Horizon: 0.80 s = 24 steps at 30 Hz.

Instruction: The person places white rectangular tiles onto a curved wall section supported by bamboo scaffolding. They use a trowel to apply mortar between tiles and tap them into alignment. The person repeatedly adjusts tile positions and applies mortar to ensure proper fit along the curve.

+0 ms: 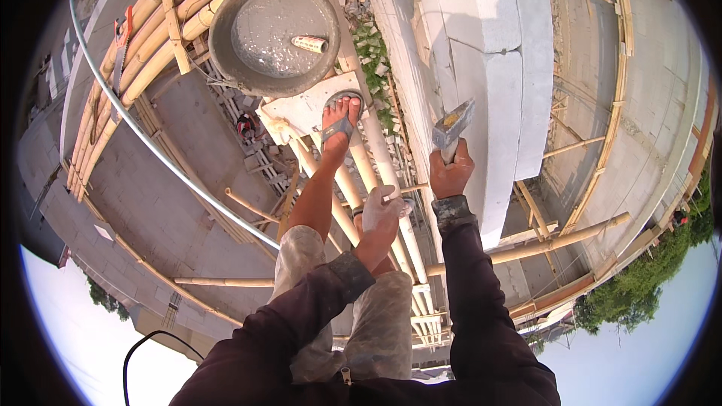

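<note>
My right hand (450, 174) grips a trowel (452, 128) with mortar on its blade, over the pale block wall (500, 116). My left hand (382, 218), coated in white dust, is held above the bamboo poles (359, 159) with its fingers loosely bent and apart; I see nothing clearly in it. A round grey bucket (226, 37) of wet mortar, with a small labelled cylindrical object (308, 43) in it, sits beyond my sandalled foot (338, 120), which rests on a board (280, 113).
Bundled bamboo poles (150, 45) with a red-handled saw (124, 34) lie at the upper left, beside a long pale pipe (188, 174). Beneath the narrow scaffold is a drop to floors, rubble and weeds (368, 53). More bamboo framing (609, 143) runs along the right.
</note>
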Available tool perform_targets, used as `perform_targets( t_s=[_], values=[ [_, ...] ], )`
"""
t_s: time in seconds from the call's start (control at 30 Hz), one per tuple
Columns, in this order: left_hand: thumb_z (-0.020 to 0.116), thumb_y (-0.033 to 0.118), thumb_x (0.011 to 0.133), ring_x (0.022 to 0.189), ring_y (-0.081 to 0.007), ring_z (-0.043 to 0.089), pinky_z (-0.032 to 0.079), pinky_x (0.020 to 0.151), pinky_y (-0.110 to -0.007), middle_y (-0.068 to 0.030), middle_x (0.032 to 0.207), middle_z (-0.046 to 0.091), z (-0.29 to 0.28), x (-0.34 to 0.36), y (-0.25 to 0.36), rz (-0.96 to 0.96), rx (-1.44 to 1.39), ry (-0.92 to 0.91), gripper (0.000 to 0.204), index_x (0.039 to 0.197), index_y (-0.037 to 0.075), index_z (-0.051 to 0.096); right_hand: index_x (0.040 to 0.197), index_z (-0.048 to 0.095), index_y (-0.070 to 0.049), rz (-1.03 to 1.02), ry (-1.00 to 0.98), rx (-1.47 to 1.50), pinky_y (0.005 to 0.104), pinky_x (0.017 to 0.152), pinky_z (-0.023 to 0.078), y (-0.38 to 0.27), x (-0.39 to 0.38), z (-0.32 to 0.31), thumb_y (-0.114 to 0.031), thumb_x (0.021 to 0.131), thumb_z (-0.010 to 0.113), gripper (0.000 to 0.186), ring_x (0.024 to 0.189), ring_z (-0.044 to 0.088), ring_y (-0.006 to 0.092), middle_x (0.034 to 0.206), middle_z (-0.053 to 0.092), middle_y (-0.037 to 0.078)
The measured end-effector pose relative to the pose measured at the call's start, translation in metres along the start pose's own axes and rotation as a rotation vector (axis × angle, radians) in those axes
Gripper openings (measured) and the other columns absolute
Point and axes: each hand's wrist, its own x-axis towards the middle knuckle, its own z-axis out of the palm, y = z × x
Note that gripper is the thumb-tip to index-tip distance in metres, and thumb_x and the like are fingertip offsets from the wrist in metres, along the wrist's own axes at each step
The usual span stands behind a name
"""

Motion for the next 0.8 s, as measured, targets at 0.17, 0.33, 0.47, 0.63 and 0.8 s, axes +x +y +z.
perform_targets(
  t_s=[0.17, 0.33, 0.47, 0.63, 0.8],
  values=[
    [0.062, 0.004, 0.087, 0.09, -0.0124, 0.06, 0.047, 0.075, -0.027, -0.0081, 0.103, 0.061, -0.007, -0.002, 0.015, 0.013, 0.27, 0.035, 0.033, 0.119, -0.003, 0.055, 0.092, 0.062, -0.001, 0.081, 0.026, -0.058, 0.0424, 0.067, 0.05, 0.057, 0.079, 0.09, -0.003, 0.076, 0.062, 0.016, 0.072, 0.065, 0.0373, 0.077, 0.066, 0.02],
    [0.06, 0.004, 0.089, 0.093, -0.0164, 0.06, 0.048, 0.08, -0.029, -0.0083, 0.109, 0.054, 0.005, 0.002, 0.036, 0.106, 0.173, -0.008, 0.029, 0.117, -0.001, 0.056, 0.089, 0.062, -0.001, 0.025, 0.234, -0.024, 0.0438, 0.066, 0.048, 0.102, 0.148, 0.157, -0.003, 0.074, 0.06, 0.015, 0.071, 0.064, 0.0388, 0.076, 0.066, 0.02],
    [0.061, 0.004, 0.089, 0.093, -0.0178, 0.061, 0.049, 0.081, -0.03, -0.009, 0.109, 0.054, 0.006, -0.004, 0.044, 0.014, 0.192, -0.023, 0.028, 0.116, -0.001, 0.056, 0.086, 0.06, -0.001, -0.012, 0.317, 0.068, 0.0392, 0.068, 0.05, 0.119, 0.166, 0.167, -0.003, 0.078, 0.061, 0.009, 0.072, 0.065, 0.0338, 0.077, 0.066, 0.017],
    [0.061, 0.005, 0.09, 0.09, -0.0165, 0.061, 0.049, 0.078, -0.029, -0.0095, 0.107, 0.055, 0.011, -0.01, 0.042, -0.043, 0.128, -0.06, 0.027, 0.116, -0.001, 0.056, 0.088, 0.059, 0.0, 0.002, 0.382, 0.175, 0.0358, 0.068, 0.048, 0.139, 0.148, 0.164, 0.0, 0.079, 0.062, 0.009, 0.071, 0.064, 0.0248, 0.078, 0.066, 0.013],
    [0.059, 0.008, 0.092, 0.088, -0.014, 0.06, 0.049, 0.076, -0.028, -0.0103, 0.101, 0.058, 0.012, -0.01, 0.039, -0.041, 0.144, -0.07, 0.027, 0.117, -0.001, 0.056, 0.086, 0.062, -0.001, 0.159, 0.405, 0.163, 0.0356, 0.066, 0.047, 0.157, 0.113, 0.15, -0.005, 0.083, 0.065, 0.006, 0.068, 0.061, 0.0238, 0.074, 0.066, 0.014]
  ],
)
